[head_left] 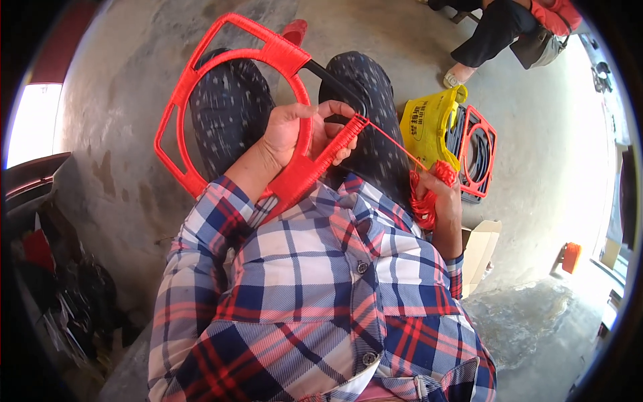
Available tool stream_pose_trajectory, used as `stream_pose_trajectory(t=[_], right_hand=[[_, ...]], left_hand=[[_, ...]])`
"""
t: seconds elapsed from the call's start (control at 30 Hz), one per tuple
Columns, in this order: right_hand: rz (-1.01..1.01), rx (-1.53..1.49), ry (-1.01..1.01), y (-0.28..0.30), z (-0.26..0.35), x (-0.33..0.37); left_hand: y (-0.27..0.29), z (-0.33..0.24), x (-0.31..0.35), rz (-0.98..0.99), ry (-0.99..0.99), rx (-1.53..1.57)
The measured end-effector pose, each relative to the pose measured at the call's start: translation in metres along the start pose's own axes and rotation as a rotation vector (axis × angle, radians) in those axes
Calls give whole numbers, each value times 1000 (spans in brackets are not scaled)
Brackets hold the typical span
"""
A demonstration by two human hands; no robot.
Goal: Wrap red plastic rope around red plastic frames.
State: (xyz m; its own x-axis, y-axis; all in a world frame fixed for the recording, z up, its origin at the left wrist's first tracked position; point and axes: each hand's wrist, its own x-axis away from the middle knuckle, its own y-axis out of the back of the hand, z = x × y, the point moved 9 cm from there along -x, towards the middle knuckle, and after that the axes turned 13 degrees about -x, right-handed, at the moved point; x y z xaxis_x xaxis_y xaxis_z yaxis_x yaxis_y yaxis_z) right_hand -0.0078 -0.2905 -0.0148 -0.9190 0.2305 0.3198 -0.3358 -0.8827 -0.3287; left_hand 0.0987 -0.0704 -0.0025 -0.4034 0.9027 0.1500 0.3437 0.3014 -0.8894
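Note:
Across my lap lies a flat frame [295, 185] with a large round opening, mostly wound in red cord. A bare black stretch [338, 84] shows on its far right side, and pale bare bars [263, 210] show at the near end. My left hand [284, 130] reaches through the opening, its fingers curled round the wound side bar. To the right, my right hand [445, 194] is closed on a bundle of red cord [423, 206]. A taut strand [395, 142] runs from this bundle to the upper end of the winding, beside my left fingertips.
Right of my knees stands a yellow bag [422, 130] with black and red frames [492, 144] beside it. Another person [499, 33] sits at the far right. An open cardboard box [481, 248] is by my right elbow. Dark clutter [74, 295] lies at the left.

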Motion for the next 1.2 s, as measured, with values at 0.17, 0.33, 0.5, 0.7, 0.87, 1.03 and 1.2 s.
stream_pose_trajectory(t=[0.17,0.33,0.5,0.7,0.87,1.03,1.2], right_hand=[[-32,-34,-49,23,-24,4],[89,806,447,8,-1,-11],[-95,548,20,35,-6,-69],[156,858,546,-101,111,-72],[689,1352,1008,-216,76,-43],[590,1163,965,-207,60,-57],[573,1001,812,-182,55,-66]], left_hand=[[-1,-3,0,-35,-10,-14],[-12,-2,3,54,10,9],[3,0,3,-117,70,-141],[51,-22,11,-411,-195,-235],[61,-39,26,-659,-403,-271],[36,-36,21,-536,-395,-254],[33,-34,13,-484,-366,-302]])
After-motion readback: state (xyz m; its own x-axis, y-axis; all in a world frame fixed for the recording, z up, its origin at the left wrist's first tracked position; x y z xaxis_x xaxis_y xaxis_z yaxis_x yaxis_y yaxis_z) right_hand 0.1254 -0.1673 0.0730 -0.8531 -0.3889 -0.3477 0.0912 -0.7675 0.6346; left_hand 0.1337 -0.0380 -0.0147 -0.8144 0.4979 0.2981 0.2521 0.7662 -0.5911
